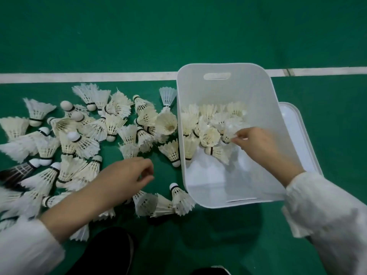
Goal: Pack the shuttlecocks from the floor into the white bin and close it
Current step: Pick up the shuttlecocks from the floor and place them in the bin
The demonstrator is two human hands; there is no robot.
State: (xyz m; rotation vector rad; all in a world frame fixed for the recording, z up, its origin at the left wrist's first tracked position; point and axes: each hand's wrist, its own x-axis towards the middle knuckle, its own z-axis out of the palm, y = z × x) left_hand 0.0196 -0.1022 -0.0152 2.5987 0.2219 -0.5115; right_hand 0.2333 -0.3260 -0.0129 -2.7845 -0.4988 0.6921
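Many white feather shuttlecocks [85,135] lie scattered on the green floor at the left. The white bin [256,100] stands at centre right, with several shuttlecocks [206,128] piled in its far half. My right hand [256,143] reaches into the bin, and its fingertips pinch a shuttlecock [231,130] on top of that pile. My left hand [127,177] hovers low over the floor beside the scattered pile. Its fingers are curled and apart, with nothing between them.
The bin's white lid [297,133] lies flat on the floor just right of the bin, partly under it. A white court line [89,77] crosses the floor behind everything. A dark-feathered shuttlecock [15,171] lies at the far left. My dark-clad knee [107,253] is at the bottom.
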